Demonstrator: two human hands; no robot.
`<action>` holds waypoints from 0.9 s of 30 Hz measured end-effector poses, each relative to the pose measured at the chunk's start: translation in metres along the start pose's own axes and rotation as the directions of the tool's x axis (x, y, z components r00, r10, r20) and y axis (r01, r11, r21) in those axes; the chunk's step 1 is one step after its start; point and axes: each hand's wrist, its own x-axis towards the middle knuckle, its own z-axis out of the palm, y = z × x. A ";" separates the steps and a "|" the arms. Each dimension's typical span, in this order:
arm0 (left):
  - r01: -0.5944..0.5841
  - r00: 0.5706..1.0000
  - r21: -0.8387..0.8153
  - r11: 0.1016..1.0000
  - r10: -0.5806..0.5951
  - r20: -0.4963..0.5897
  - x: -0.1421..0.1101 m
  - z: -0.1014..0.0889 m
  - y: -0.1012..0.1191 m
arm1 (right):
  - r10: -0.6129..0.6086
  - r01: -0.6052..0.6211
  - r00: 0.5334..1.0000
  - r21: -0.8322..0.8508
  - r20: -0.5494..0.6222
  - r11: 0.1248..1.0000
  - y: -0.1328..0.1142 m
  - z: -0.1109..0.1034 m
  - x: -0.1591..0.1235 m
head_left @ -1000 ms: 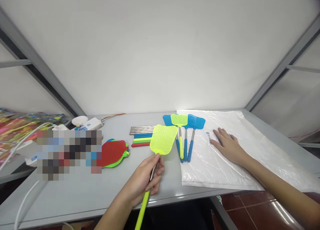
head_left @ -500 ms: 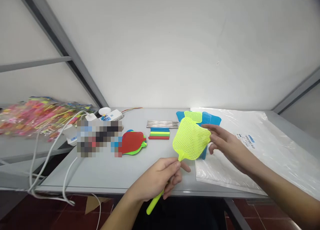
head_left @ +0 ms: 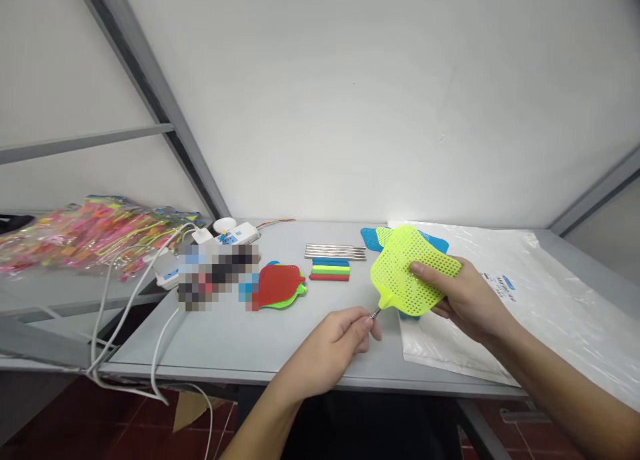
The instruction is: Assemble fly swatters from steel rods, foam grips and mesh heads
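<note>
A yellow-green fly swatter with a perforated head [head_left: 400, 263] is held up over the table's front half. My right hand [head_left: 470, 297] grips the right edge of that head, thumb on top. My left hand [head_left: 337, 347] is closed round the swatter's lower end; a short length of thin metal shaft [head_left: 376, 313] shows between its fingers and the head's neck. The handle is hidden from view. Behind the swatter lie blue swatter heads [head_left: 370, 237] and a yellow one, partly covered. Left of it are colored handles [head_left: 330, 270] in a row and a row of metal rods [head_left: 335, 252].
A red swatter head [head_left: 280, 283] lies on green and blue ones at left. White plastic bag [head_left: 545, 313] covers the table's right side. Power strip [head_left: 245, 235], white cables [head_left: 103, 313] and a blurred patch are left. Further left is a heap of wrapped colorful items [head_left: 110, 237].
My right hand has taken hold of the swatter's head. Metal shaft now shows between head and left hand. The yellow handle below my left hand is out of sight. The view has shifted slightly.
</note>
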 end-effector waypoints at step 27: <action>0.132 0.990 0.008 0.991 -0.132 0.056 -0.046 -0.003 -0.002 | -0.105 0.145 0.982 0.272 -0.156 0.951 0.008 0.017 0.004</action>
